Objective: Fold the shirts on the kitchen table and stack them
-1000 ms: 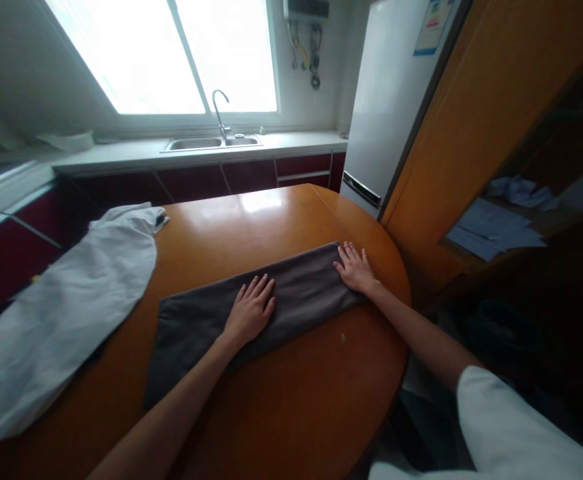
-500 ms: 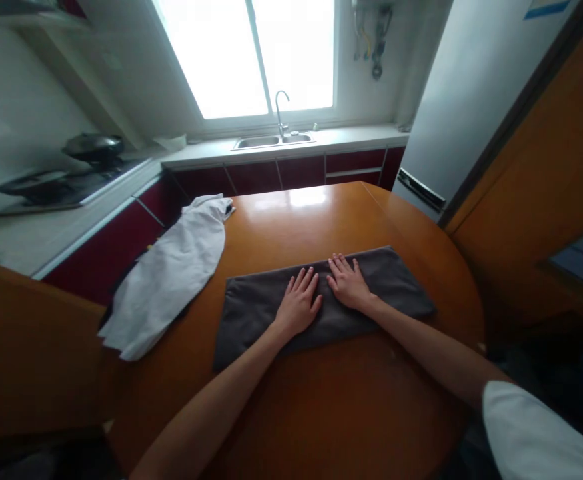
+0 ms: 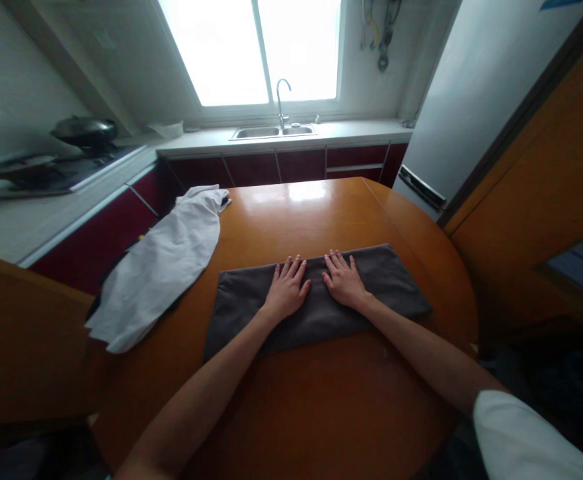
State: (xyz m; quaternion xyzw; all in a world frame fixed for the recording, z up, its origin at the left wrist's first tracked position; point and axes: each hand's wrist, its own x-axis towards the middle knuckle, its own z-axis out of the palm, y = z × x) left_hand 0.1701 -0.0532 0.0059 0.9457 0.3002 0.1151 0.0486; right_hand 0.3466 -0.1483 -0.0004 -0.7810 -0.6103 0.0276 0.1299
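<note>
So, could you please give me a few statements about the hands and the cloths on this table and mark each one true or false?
1. Both hands lie flat, palms down, on the grey towel. True: the left hand and the right hand rest side by side near its middle.
2. The grey towel is crumpled into a ball. False: it lies spread as a long folded strip on the wooden table.
3. A white cloth lies to the left of the towel. True: it hangs over the table's left edge.
4. The right hand is lifting a corner of the towel. False: its fingers are spread flat on top.
5. The white cloth covers the towel. False: the two lie apart.
</note>
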